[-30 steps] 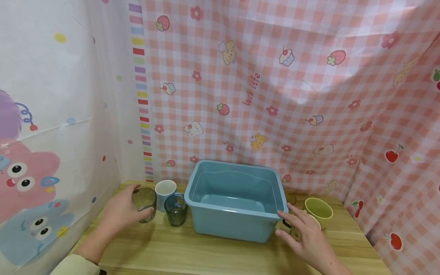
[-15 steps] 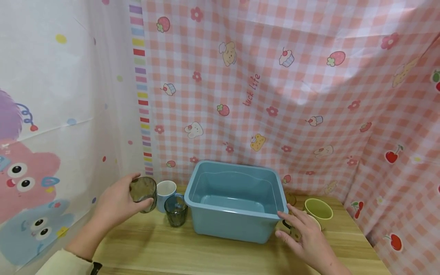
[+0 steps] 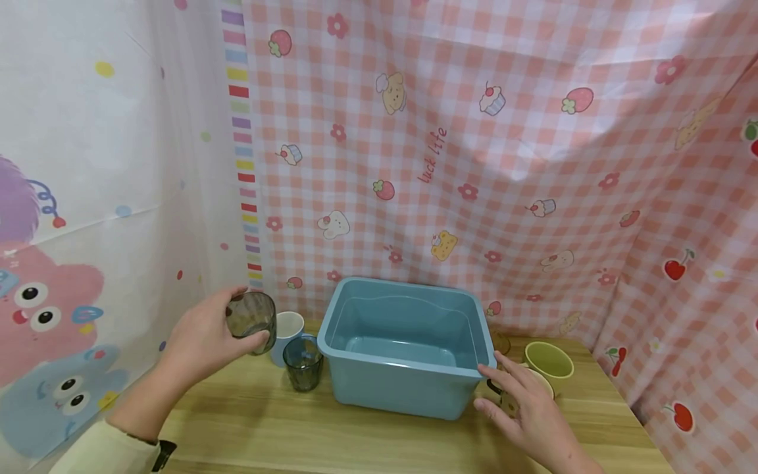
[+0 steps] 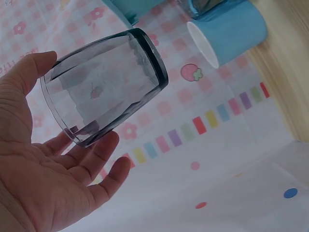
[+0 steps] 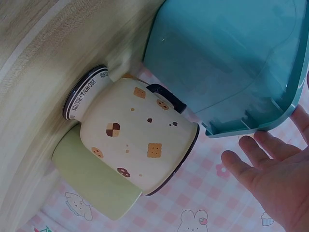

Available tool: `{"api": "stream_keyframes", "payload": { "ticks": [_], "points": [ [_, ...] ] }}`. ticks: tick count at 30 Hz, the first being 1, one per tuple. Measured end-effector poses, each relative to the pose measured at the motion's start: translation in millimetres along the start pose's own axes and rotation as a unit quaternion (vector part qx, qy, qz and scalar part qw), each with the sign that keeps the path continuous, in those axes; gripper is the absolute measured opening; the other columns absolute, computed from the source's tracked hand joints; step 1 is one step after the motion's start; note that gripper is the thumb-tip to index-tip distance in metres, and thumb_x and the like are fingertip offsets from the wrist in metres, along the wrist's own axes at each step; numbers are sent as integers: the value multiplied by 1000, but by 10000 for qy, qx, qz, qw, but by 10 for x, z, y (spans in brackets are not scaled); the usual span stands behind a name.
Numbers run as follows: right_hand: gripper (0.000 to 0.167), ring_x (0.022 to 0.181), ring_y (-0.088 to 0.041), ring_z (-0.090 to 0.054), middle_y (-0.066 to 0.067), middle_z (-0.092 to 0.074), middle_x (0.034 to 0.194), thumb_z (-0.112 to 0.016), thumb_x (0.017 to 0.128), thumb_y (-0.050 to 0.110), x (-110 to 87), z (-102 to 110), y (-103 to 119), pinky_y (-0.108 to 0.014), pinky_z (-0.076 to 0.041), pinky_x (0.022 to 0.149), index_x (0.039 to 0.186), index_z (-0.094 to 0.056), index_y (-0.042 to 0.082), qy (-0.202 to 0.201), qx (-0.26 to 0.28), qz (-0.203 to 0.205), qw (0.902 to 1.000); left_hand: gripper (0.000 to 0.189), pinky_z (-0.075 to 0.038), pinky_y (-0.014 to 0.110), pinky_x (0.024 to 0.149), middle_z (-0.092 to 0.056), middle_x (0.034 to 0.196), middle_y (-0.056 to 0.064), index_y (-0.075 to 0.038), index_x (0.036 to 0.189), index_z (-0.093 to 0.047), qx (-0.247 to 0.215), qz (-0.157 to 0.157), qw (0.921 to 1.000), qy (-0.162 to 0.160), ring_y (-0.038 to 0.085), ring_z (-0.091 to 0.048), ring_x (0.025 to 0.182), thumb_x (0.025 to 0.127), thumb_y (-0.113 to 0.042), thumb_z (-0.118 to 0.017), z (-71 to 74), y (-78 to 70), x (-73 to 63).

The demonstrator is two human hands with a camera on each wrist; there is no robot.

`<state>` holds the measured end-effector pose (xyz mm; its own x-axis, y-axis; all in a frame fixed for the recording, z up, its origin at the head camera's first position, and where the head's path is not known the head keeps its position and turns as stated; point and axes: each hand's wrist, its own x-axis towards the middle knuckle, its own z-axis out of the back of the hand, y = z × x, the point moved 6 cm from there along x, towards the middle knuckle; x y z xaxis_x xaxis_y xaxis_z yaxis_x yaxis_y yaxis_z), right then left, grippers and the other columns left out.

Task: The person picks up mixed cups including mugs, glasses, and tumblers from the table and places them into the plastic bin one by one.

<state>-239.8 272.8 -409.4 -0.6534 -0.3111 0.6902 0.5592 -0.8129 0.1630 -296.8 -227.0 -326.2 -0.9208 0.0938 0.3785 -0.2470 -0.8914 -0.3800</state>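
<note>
My left hand [image 3: 201, 342] holds a smoky clear glass tumbler [image 3: 253, 321] between thumb and fingers, raised above the table at the left. In the left wrist view the tumbler [image 4: 106, 87] has nothing in it. A blue plastic bin [image 3: 393, 392] stands empty at the centre. At its right front corner my right hand [image 3: 530, 415] rests its fingertips on the rim, fingers relaxed. Just left of the bin stand a dark glass mug [image 3: 304, 368] and a blue mug with a white inside [image 3: 288, 324].
Right of the bin are a cream cookie-patterned mug [image 5: 133, 133] with a dark handle and a green cup [image 5: 91, 174], also seen as a green cup [image 3: 559, 373] from above. An amber glass [image 3: 501, 341] shows partly behind the bin. Patterned cloths [image 3: 438, 164] hang behind the wooden table [image 3: 355, 441].
My left hand has lifted the glass tumbler off the table and tilted it, moving it slightly right. The right hand and the bin have stayed in place.
</note>
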Motion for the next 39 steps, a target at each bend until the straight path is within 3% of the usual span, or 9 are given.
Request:
{"api": "stream_keyframes", "payload": {
  "ticks": [13, 26, 39],
  "points": [
    [66, 129, -37, -66, -15, -66, 149, -95, 79, 27, -27, -15, -11, -50, -50, 98, 140, -70, 29, -7, -9, -49, 10000, 90, -56, 63, 92, -59, 151, 23, -3, 156, -47, -275, -115, 9995, 63, 44, -65, 123, 87, -48, -85, 81, -177, 42],
    [64, 128, -38, -67, -16, -66, 148, -94, 80, 27, -29, -9, -2, -62, -56, 93, 139, -71, 23, 75, 3, -65, 10000, 88, -58, 60, 87, -63, 143, 22, -3, 154, -49, -350, -296, 9989, -27, 41, -66, 117, 86, -45, -87, 119, -324, 80],
    [65, 129, -35, -66, -14, -64, 151, -93, 81, 28, -25, -11, -7, -52, -56, 94, 142, -70, 26, 111, -70, -80, 9999, 86, -61, 60, 88, -63, 146, 22, -5, 152, -52, -462, -553, 9973, -121, 42, -65, 122, 86, -47, -88, 147, -507, 146]
  ]
}}
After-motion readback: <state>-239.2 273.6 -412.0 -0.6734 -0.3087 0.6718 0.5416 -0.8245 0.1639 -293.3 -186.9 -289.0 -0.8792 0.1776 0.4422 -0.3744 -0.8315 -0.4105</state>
